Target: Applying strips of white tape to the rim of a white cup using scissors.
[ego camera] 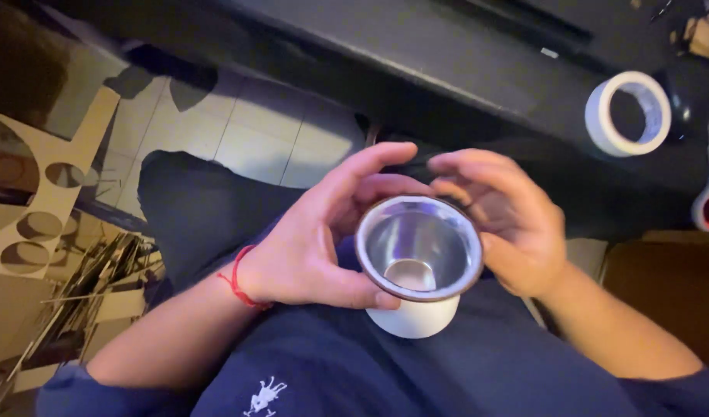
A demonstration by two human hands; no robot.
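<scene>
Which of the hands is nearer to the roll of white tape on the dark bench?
Right. The right hand is at the cup's side facing the tape roll; the left hand holds the far side.

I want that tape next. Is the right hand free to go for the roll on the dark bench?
Probably not right away: the right hand is cupped around the cup, as is the left hand. Nothing blocks the way to the tape.
</scene>
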